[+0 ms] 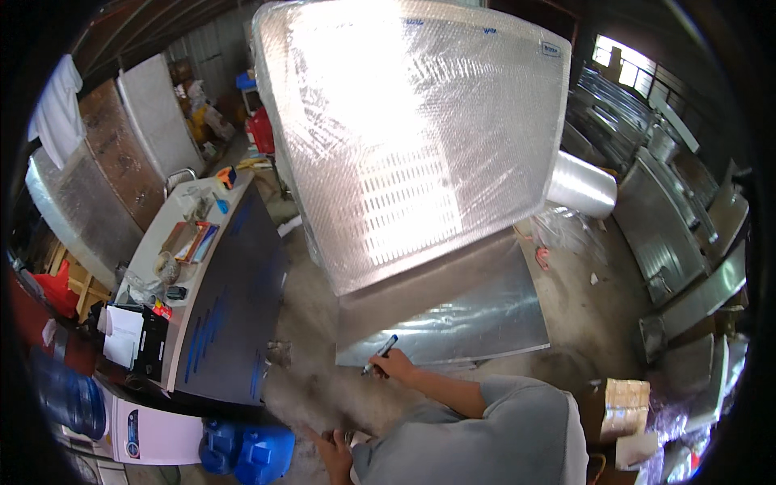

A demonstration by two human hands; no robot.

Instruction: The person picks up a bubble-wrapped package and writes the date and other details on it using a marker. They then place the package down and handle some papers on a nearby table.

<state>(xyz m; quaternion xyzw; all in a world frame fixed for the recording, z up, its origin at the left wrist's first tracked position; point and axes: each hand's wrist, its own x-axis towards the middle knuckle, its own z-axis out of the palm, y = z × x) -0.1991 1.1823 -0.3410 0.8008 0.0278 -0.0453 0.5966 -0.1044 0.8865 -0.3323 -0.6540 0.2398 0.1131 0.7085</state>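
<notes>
In my right hand point(392, 364) is a marker pen point(390, 346), blue at its upper end, gripped at a slant. That hand is over the near edge of a shiny metal sheet point(453, 319) lying low in front of me. My left hand point(335, 453) is low at the bottom of the view, fingers stretched out and partly apart. Something pale shows beside it, too small to make out. Beyond the sheet stands a large panel wrapped in bubble film point(501, 137), with blue handwriting along its top and strong glare on its face.
A long workbench point(218, 299) on the left carries a tape measure point(226, 177), papers point(123, 335) and small items. Blue jugs point(263, 453) stand at its near end. Metal panels point(659, 230) lean on the right, near a film roll point(582, 184) and a cardboard box point(625, 408).
</notes>
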